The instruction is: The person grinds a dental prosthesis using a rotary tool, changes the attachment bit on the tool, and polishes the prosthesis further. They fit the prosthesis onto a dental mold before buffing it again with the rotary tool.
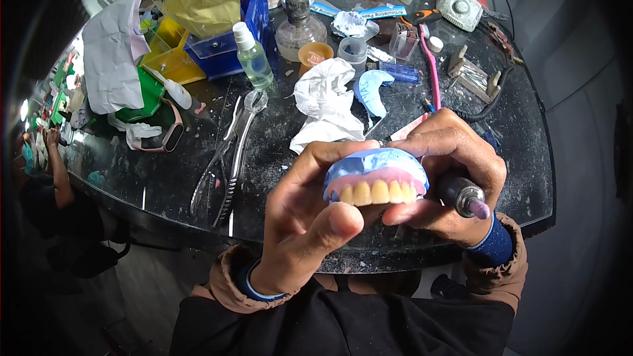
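the left hand (300, 221) comes up from the lower edge with its palm turned toward the camera, fingers curled over the top of a denture model (376, 181) and the thumb pressed up under its front teeth, so the grip is closed on the model. the model, a blue cast with pink gum and a row of yellowish teeth facing the camera, is held in the air above the near edge of the worktop (527, 178), between both hands. the right hand (455, 171) arches over from the right, its forefinger touching the model's right side while the other fingers wrap tight around a handpiece (465, 198), whose metal end points down and to the right past the wrist.

on the dark, dusty worktop behind the hands lies a crumpled tissue (326, 102), with a blue tray (370, 91) just beside it. pliers (227, 158) lie toward the left edge, and a spray bottle (252, 56) stands further back, near a glass lamp (299, 26).
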Motion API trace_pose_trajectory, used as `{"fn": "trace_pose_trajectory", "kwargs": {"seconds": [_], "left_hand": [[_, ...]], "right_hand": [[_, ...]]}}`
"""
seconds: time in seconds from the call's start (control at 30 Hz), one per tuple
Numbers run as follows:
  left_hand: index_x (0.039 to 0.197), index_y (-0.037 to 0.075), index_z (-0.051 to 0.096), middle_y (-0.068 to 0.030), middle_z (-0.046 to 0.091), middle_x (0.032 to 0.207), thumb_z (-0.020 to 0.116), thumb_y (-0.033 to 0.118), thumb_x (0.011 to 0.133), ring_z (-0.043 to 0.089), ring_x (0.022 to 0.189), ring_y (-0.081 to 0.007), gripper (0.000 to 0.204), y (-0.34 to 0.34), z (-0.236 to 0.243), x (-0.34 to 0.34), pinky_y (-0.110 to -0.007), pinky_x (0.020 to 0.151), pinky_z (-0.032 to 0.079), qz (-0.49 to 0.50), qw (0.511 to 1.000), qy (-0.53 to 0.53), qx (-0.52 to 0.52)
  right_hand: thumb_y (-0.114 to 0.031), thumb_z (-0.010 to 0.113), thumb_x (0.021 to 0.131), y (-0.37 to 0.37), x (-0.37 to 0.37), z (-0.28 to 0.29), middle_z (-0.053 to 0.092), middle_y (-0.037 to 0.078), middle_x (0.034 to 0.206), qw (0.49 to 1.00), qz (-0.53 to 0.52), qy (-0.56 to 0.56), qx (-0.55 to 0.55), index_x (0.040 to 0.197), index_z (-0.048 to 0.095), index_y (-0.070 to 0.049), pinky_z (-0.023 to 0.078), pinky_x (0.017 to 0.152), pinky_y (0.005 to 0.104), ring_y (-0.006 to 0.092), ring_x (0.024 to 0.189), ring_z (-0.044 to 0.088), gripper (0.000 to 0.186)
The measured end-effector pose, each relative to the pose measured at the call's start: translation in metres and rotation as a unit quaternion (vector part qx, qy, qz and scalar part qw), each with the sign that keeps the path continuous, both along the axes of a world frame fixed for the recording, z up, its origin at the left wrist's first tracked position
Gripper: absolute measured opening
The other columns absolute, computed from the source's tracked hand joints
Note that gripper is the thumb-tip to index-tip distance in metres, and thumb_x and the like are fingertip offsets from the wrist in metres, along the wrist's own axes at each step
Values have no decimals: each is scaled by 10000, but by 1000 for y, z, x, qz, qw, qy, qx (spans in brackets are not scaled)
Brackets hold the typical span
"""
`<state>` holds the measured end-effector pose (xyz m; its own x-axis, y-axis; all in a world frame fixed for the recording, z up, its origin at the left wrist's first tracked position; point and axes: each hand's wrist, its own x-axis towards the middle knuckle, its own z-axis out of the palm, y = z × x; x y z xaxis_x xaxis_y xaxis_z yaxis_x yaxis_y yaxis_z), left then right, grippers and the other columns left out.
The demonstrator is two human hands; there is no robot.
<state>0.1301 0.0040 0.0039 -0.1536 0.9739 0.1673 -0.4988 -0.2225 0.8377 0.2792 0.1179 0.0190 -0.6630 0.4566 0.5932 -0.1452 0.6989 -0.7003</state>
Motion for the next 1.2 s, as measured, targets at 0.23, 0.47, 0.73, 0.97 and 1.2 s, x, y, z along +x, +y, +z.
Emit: {"fn": "trace_pose_trajectory", "kwargs": {"seconds": [0.23,0.47,0.73,0.97,1.2], "left_hand": [[1193,-140,409,-224,574,1063,517,556,846,623,967,-280,785,2,5,1,-395,852,532,74,987,140,-34],[1213,-106,464,-191,592,1087,599,173,894,602,1002,-200,445,0,1,-2,-306,848,519,45,998,35,24],[1202,-99,496,-180,613,1078,749,121,762,612,969,-183,553,-2,-6,-7,-266,804,509,116,964,217,103],[1121,-74,560,-180,631,1058,820,101,666,632,941,-198,553,-1,-10,-3,-292,794,525,128,970,162,131],[1096,-67,586,-186,654,1003,767,132,740,647,935,-207,446,-2,-8,-5,-296,762,536,173,945,254,111]], "right_hand": [[-301,896,517,-1,4,6,603,73,772,999,-18,-44,-21,932,651,48,424,610,246,127,673,567,594],[-247,886,550,-1,-1,6,597,60,699,999,-25,-34,17,931,668,37,417,592,250,115,634,552,523],[-305,863,582,6,-3,4,650,108,853,998,42,20,-44,1018,658,24,458,568,245,152,746,605,584],[-378,838,584,12,3,3,645,140,902,996,75,-16,-34,1048,661,24,479,699,290,194,829,612,638],[-397,828,599,9,-1,5,639,144,893,995,79,-12,-61,1040,663,31,478,684,287,187,806,616,637]]}}
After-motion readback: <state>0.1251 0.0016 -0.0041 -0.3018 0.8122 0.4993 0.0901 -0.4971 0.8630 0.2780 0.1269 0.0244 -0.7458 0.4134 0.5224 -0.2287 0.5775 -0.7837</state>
